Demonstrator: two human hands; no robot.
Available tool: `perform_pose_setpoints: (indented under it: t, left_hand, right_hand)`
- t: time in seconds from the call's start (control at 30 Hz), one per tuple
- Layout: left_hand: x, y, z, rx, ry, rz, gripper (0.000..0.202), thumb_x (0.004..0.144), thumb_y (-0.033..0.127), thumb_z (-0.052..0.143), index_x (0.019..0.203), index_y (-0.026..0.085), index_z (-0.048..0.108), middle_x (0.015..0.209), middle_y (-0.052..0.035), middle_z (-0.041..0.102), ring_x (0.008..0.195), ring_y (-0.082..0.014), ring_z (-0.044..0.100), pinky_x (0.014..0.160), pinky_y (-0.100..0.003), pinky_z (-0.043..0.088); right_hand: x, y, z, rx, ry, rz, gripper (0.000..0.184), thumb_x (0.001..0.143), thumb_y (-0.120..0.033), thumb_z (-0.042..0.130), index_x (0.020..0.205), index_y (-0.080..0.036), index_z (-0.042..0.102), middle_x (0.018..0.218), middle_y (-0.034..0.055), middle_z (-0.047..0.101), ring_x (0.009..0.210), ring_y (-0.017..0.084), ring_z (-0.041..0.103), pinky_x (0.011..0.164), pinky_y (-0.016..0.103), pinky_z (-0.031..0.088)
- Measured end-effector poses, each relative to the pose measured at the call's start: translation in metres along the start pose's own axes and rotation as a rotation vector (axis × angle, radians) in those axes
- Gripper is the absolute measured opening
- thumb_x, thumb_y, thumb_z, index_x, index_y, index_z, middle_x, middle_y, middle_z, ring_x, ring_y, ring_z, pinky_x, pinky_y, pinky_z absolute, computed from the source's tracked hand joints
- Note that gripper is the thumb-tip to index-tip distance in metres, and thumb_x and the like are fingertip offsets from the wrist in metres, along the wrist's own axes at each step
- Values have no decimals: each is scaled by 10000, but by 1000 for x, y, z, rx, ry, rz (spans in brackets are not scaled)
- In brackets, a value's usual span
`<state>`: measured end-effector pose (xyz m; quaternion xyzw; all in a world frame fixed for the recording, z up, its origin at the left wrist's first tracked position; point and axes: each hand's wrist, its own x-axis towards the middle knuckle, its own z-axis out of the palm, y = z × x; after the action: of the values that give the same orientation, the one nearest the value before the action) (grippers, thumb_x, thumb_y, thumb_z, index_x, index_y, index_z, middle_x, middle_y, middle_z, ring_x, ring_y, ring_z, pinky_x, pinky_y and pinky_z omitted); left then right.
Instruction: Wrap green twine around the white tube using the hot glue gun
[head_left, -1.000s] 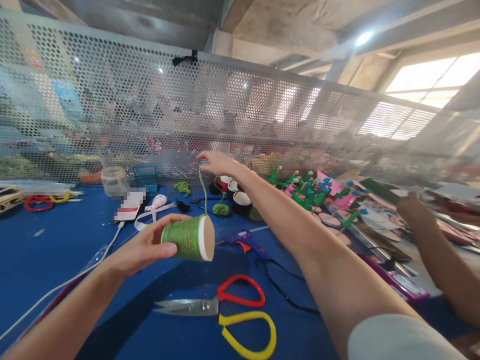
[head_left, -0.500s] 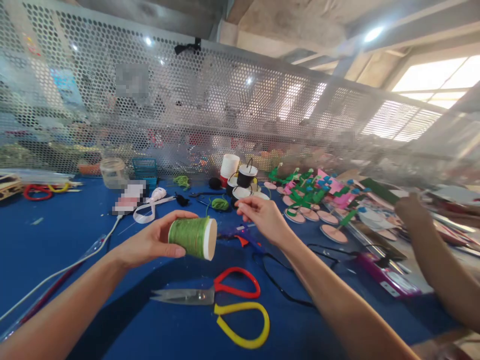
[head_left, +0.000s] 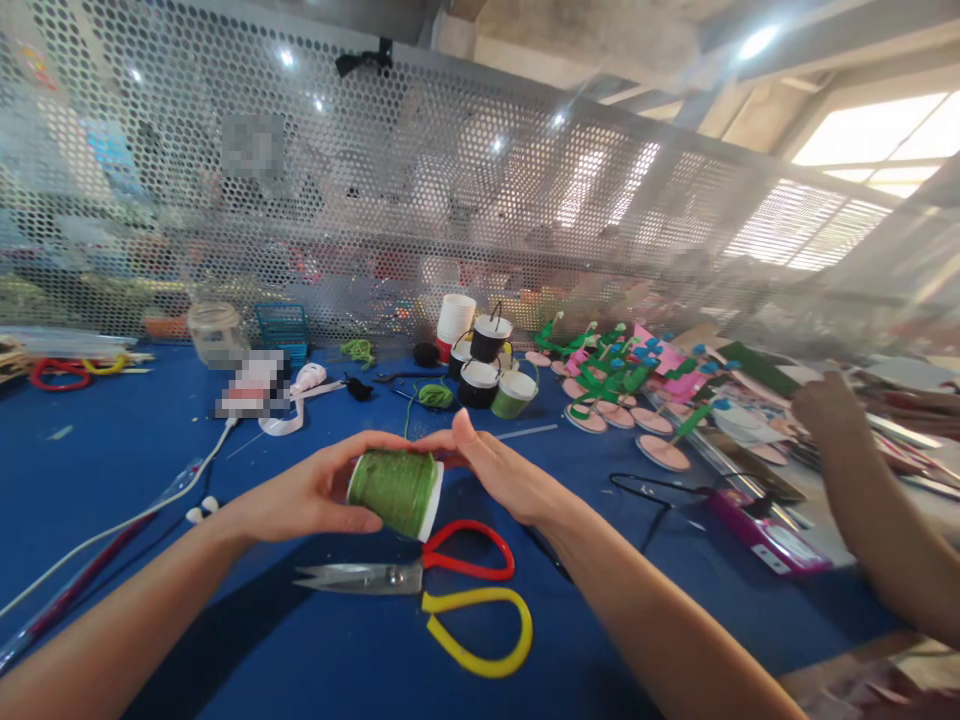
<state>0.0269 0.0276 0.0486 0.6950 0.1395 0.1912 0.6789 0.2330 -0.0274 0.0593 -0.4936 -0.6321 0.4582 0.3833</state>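
My left hand point(head_left: 315, 490) is wrapped round a spool of green cord point(head_left: 395, 490), held on its side above the blue table point(head_left: 135, 460). My right hand point(head_left: 491, 470) rests against the spool's right end, fingers together at its rim as if pinching the cord; what it pinches is too thin to see. Just below both hands lie scissors point(head_left: 442, 585) with one red and one yellow handle, blades pointing left.
Small black and green cups point(head_left: 487, 375) and a white cup stack stand behind. Paper flower pieces point(head_left: 622, 385) spread at the right, where another person's arm point(head_left: 870, 500) reaches in. A white cable point(head_left: 127, 525) crosses the left. A perforated metal screen point(head_left: 375, 200) backs the table.
My right hand has come back from its far reach with the cord and now sits against the spool's end. The spool dropped slightly lower.
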Motion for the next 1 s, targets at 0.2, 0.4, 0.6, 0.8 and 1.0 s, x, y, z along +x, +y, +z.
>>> perform_pose_setpoints:
  t: [0.2, 0.4, 0.6, 0.8, 1.0]
  left_hand:
    - [-1, 0, 2, 182, 77, 59, 592, 675, 148, 700, 1149, 272, 369, 1084, -36, 525, 925, -176, 555, 759, -278, 458]
    - [-2, 5, 2, 372, 123, 64, 482, 711, 154, 649, 1120, 245, 411, 1020, -27, 512, 878, -164, 536, 728, -252, 452]
    - [-1, 1, 3, 462, 92, 112, 484, 700, 90, 599, 1137, 253, 468, 1178, -55, 450, 1046, -220, 474, 798, -284, 454]
    - [0, 0, 6, 348, 156, 102, 278, 783, 260, 583, 1050, 228, 512, 1081, -45, 482, 919, -183, 506, 742, -261, 443]
    - [0, 0, 9, 256, 125, 30, 228, 820, 284, 553, 1036, 222, 516, 1057, -37, 512, 913, -175, 513, 745, -254, 439]
  right_hand:
    - [19, -23, 5, -45, -83, 5, 781, 783, -708, 164, 929, -158, 700, 977, 102, 679, 959, 214, 591, 884, 382, 410]
    - [22, -23, -14, -188, 160, 33, 661, 794, -673, 273, 867, -158, 680, 927, 96, 672, 816, 190, 621, 702, 308, 477]
    - [6, -5, -18, -160, 48, 141, 668, 787, -672, 289, 999, -139, 632, 939, 117, 659, 721, 168, 635, 688, 311, 490]
    - [3, -4, -13, -7, -124, 72, 737, 759, -709, 256, 1069, -160, 637, 1067, 119, 648, 1008, 220, 577, 889, 390, 421]
    - [4, -6, -11, 205, -97, 42, 723, 756, -716, 262, 970, -163, 676, 1107, 108, 638, 1008, 210, 584, 936, 393, 394]
